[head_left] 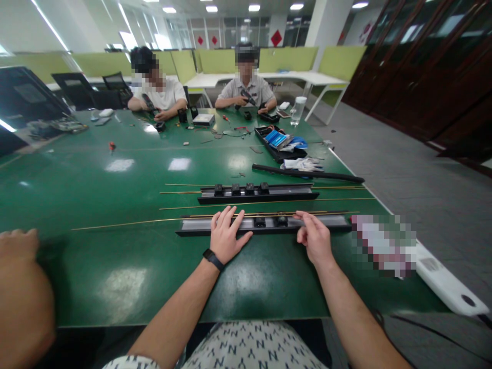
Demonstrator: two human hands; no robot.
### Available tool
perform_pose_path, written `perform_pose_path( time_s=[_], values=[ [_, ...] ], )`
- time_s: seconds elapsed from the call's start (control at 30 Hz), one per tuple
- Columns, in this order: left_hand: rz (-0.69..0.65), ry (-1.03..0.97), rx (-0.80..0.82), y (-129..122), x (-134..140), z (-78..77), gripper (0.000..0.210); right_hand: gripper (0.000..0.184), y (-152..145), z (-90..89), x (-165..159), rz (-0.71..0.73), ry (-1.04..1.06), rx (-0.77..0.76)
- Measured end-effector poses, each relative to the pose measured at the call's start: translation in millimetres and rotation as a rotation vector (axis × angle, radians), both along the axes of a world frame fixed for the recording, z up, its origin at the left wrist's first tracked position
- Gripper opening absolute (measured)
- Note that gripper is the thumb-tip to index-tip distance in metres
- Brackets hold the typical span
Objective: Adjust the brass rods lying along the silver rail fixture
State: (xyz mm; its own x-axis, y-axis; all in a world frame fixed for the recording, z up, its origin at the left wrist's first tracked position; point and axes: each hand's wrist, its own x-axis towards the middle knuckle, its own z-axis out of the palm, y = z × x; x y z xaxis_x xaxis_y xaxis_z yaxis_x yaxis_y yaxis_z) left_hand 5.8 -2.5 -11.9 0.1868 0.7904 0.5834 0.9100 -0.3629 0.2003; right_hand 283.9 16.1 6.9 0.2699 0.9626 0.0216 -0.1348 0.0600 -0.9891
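My left hand [226, 239], wearing a black wristband, lies with its fingers spread across the near black channel rail [196, 225]. Its fingertips rest at the rail's far edge, by thin brass-coloured rods [251, 214] lying along it. My right hand [315, 237] is over the right half of the same rail, fingers curled and the index fingertip at a brass rod, which it seems to pinch. Between my hands, two small black blocks [260, 221] sit in the rail. A long rod [123, 224] sticks out past the rail's left end.
A second black rail [257, 196] with several blocks lies beyond, among more rods. Farther back are a black tube [307, 173], gloves [303, 164] and a black tray [274, 146]. A white power strip [442, 279] lies right. Another person's arm [25, 292] rests left; two people sit opposite.
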Motion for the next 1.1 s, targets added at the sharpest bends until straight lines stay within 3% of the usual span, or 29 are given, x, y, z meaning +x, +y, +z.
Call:
perform_pose_path(
  time_s=[0.37, 1.1],
  values=[
    [0.003, 0.007, -0.014, -0.6, 0.1, 0.7, 0.063, 0.052, -0.2, -1.1, 1.1, -0.001, -0.02, 0.003],
    [-0.007, -0.005, -0.022, -1.2, -0.1, 3.7, 0.061, 0.039, 0.2, 1.8, 1.9, 0.002, 0.007, 0.0]
  ],
)
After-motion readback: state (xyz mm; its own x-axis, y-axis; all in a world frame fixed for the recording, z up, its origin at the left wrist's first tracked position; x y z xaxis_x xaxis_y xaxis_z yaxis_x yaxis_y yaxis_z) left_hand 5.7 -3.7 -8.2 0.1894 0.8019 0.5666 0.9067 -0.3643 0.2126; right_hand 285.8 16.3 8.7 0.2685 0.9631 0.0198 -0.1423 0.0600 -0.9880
